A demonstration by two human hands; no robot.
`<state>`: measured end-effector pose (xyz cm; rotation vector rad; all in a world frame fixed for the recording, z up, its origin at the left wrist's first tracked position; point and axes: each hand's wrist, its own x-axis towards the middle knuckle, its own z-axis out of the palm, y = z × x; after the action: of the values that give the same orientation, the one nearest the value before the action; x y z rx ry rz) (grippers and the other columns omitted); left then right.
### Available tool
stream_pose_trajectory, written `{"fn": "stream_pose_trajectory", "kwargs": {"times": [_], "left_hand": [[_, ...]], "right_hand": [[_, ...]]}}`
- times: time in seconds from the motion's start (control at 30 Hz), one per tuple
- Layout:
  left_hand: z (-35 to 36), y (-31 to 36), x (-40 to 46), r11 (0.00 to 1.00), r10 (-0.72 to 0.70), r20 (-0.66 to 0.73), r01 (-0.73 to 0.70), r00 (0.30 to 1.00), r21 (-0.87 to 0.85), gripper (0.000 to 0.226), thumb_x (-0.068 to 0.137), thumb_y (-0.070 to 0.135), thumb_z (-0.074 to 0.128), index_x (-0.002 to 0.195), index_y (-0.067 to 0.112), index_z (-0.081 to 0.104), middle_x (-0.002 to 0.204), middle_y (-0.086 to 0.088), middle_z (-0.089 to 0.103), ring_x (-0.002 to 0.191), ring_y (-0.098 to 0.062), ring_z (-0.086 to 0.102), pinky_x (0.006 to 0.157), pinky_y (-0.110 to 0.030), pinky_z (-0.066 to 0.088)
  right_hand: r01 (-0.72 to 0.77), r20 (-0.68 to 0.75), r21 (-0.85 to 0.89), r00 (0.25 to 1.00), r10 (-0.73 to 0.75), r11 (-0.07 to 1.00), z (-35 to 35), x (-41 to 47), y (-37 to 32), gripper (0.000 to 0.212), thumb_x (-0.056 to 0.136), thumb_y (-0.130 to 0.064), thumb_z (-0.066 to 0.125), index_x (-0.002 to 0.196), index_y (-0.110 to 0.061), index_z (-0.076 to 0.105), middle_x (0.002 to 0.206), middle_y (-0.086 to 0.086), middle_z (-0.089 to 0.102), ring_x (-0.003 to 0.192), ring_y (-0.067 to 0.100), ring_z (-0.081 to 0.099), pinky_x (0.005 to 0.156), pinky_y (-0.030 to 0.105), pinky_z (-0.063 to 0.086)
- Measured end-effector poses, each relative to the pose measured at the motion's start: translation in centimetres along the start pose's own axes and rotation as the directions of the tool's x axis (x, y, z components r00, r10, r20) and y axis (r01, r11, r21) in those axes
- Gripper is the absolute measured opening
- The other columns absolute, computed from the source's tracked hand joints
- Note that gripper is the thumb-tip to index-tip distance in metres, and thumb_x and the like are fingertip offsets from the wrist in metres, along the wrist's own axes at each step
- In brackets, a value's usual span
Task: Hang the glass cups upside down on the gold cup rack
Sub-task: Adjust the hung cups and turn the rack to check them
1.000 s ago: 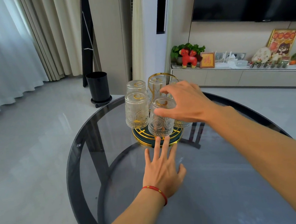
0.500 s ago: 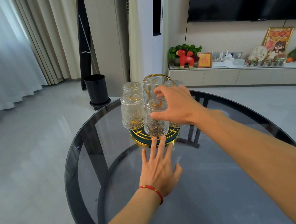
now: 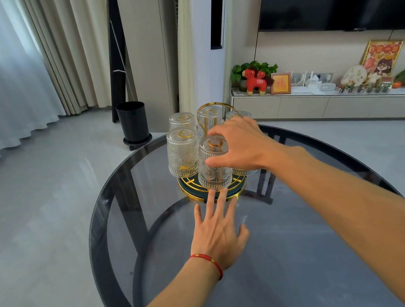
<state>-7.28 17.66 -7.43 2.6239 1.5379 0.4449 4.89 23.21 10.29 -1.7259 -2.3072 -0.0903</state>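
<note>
The gold cup rack (image 3: 188,193), with a dark round base and a gold loop handle, stands on the far part of the glass table (image 3: 117,212). Several ribbed glass cups hang upside down on it. My right hand (image 3: 243,146) reaches in from the right, thumb and fingers closed around the top of the front glass cup (image 3: 215,179), which sits upside down on the rack. Another cup (image 3: 183,155) hangs to its left, and more stand behind. My left hand (image 3: 220,234) lies flat on the table with fingers spread, fingertips touching the rack's base rim.
The round table has a dark rim and a lower shelf seen through the glass. A black bin (image 3: 133,122) stands on the floor beyond the table. A low TV cabinet (image 3: 316,106) with ornaments runs along the right wall.
The view has shifted slightly. My right hand stays on the front cup and my left hand stays flat against the rack's base.
</note>
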Motion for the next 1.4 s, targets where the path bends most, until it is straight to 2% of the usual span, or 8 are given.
{"fn": "stream_pose_trajectory", "kwargs": {"times": [0.4, 0.83, 0.93, 1.03, 1.1, 1.2, 1.3, 1.4], "left_hand": [[0.2, -0.2, 0.1, 1.0, 0.005, -0.011, -0.005, 1.0, 0.011, 0.067, 0.097, 0.052, 0.029, 0.158, 0.024, 0.022, 0.171, -0.004, 0.005, 0.156, -0.03, -0.004, 0.12, -0.062, 0.015], [0.1, -0.2, 0.1, 1.0, 0.002, -0.004, -0.002, 1.0, -0.007, 0.067, 0.099, 0.054, 0.027, 0.158, 0.024, 0.019, 0.171, -0.004, 0.002, 0.156, -0.03, -0.007, 0.122, -0.062, 0.011], [0.1, -0.2, 0.0, 1.0, 0.003, -0.008, -0.003, 1.0, -0.008, 0.066, 0.099, 0.053, 0.029, 0.158, 0.025, 0.02, 0.171, -0.003, 0.003, 0.156, -0.029, -0.007, 0.122, -0.061, 0.011], [0.1, -0.2, 0.0, 1.0, 0.009, 0.002, -0.009, 1.0, 0.003, 0.066, 0.1, 0.055, 0.027, 0.158, 0.025, 0.019, 0.171, -0.003, 0.002, 0.156, -0.03, -0.008, 0.122, -0.062, 0.011], [0.2, -0.3, 0.1, 1.0, 0.008, 0.006, -0.008, 1.0, 0.015, 0.066, 0.1, 0.056, 0.024, 0.158, 0.025, 0.018, 0.171, -0.003, 0.001, 0.156, -0.03, -0.009, 0.122, -0.062, 0.011], [0.3, -0.3, 0.2, 1.0, 0.002, 0.01, -0.002, 1.0, 0.019, 0.068, 0.098, 0.057, 0.026, 0.158, 0.026, 0.018, 0.171, -0.003, 0.001, 0.156, -0.029, -0.011, 0.121, -0.063, 0.011], [0.4, -0.3, 0.3, 1.0, 0.001, 0.015, -0.001, 1.0, 0.015, 0.069, 0.097, 0.058, 0.027, 0.158, 0.027, 0.018, 0.171, -0.003, 0.002, 0.156, -0.03, -0.01, 0.121, -0.064, 0.011], [0.6, -0.5, 0.4, 1.0, -0.001, 0.01, 0.001, 1.0, 0.015, 0.069, 0.097, 0.057, 0.028, 0.158, 0.027, 0.018, 0.171, -0.003, 0.003, 0.156, -0.03, -0.009, 0.121, -0.065, 0.012]], "right_hand": [[0.02, -0.03, 0.012, 0.999, -0.019, 1.0, 0.3, -0.2, 0.2, 0.073, 0.082, -0.063, 0.066, 0.142, -0.022, 0.055, 0.132, 0.004, 0.062, 0.128, 0.025, 0.048, 0.11, 0.051, 0.034], [0.037, -0.06, 0.035, 0.998, -0.035, 0.999, 0.4, -0.6, 0.5, 0.081, 0.083, -0.071, 0.061, 0.147, -0.023, 0.047, 0.14, 0.0, 0.06, 0.133, 0.022, 0.048, 0.113, 0.053, 0.033], [0.029, -0.116, 0.159, 0.993, -0.011, 0.987, -0.3, -1.2, 1.5, 0.061, 0.092, -0.065, 0.05, 0.136, -0.024, 0.057, 0.14, -0.003, 0.061, 0.13, 0.017, 0.051, 0.11, 0.048, 0.038], [-0.002, -0.261, 0.361, 0.96, 0.103, 0.933, -0.6, -2.1, 3.2, 0.034, 0.101, -0.041, 0.05, 0.121, -0.018, 0.065, 0.124, -0.003, 0.067, 0.116, 0.013, 0.058, 0.103, 0.04, 0.046], [-0.055, -0.326, 0.405, 0.924, 0.201, 0.912, -0.2, -2.7, 4.6, 0.025, 0.099, -0.026, 0.057, 0.12, -0.016, 0.065, 0.121, 0.0, 0.067, 0.112, 0.014, 0.059, 0.1, 0.036, 0.048], [-0.11, -0.27, 0.43, 0.931, 0.244, 0.896, 0.7, -3.4, 6.1, 0.04, 0.09, -0.026, 0.066, 0.129, -0.022, 0.059, 0.131, -0.003, 0.061, 0.117, 0.011, 0.053, 0.1, 0.033, 0.044], [-0.138, -0.16, 0.403, 0.963, 0.218, 0.905, 1.8, -3.1, 6.5, 0.064, 0.085, -0.042, 0.068, 0.143, -0.024, 0.048, 0.146, -0.002, 0.051, 0.131, 0.014, 0.047, 0.11, 0.038, 0.04], [-0.161, -0.126, 0.386, 0.966, 0.224, 0.908, 2.7, -2.3, 6.4, 0.079, 0.085, -0.052, 0.07, 0.15, -0.023, 0.038, 0.155, 0.002, 0.045, 0.14, 0.018, 0.043, 0.11, 0.033, 0.034]]}}
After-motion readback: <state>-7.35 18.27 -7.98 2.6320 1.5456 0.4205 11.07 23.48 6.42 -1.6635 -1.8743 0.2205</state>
